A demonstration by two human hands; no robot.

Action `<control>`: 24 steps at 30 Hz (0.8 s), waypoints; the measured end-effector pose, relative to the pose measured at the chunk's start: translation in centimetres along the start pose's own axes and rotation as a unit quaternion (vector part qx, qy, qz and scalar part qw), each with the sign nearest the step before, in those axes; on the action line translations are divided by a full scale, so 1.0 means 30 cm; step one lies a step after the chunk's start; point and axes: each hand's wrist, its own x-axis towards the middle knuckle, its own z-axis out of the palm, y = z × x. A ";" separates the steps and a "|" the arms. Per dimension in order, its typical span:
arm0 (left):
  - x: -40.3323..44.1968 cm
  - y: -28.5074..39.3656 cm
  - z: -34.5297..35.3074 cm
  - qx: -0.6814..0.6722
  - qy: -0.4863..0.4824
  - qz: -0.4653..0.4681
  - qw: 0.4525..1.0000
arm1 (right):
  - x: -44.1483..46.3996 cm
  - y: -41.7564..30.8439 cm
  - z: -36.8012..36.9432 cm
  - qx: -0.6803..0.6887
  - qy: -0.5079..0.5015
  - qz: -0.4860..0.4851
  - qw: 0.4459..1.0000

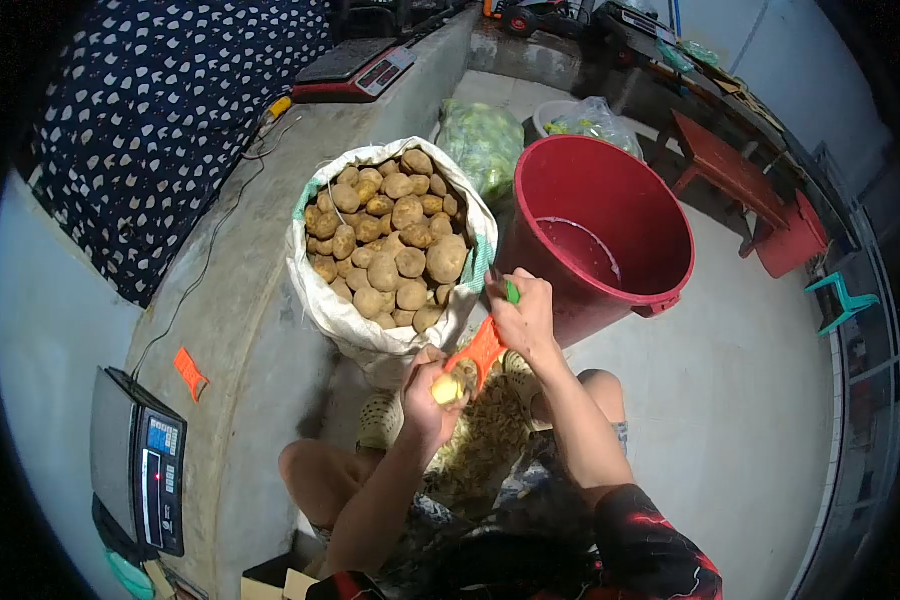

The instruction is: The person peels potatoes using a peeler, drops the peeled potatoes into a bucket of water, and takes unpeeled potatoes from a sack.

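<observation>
My left hand (427, 402) is closed around a partly peeled potato (447, 388), its pale yellow flesh showing. In my right hand (525, 318) is an orange peeler (484, 345), its forked head right beside the potato. A small green piece (512, 291) and something dark also show at the right fingers; I cannot make out what they are. Just beyond both hands stands a white woven sack (327, 318) with its rim rolled down, full of unpeeled potatoes (382, 271). Peelings (482, 435) lie heaped on the floor between my feet.
A large red bin (610, 285) with some liquid stands right of the sack. Behind it are a bag of green vegetables (480, 140) and a red bench (730, 170). On the left ledge lie another orange peeler (189, 373), a digital scale (155, 470) and a red scale (355, 75).
</observation>
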 end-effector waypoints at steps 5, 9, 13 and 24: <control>0.002 -0.001 -0.025 0.035 -0.051 0.002 0.998 | 0.008 -0.019 -0.044 0.073 -0.074 0.200 0.974; -0.005 -0.014 -0.025 0.080 -0.051 0.068 0.993 | -0.013 -0.018 -0.042 0.017 -0.110 -0.011 0.994; -0.008 -0.005 -0.044 0.084 -0.067 0.053 0.993 | 0.021 0.009 -0.038 0.017 -0.097 0.146 0.984; 0.006 -0.016 -0.053 0.088 -0.057 0.067 0.992 | 0.004 -0.053 -0.068 0.021 -0.098 0.083 0.991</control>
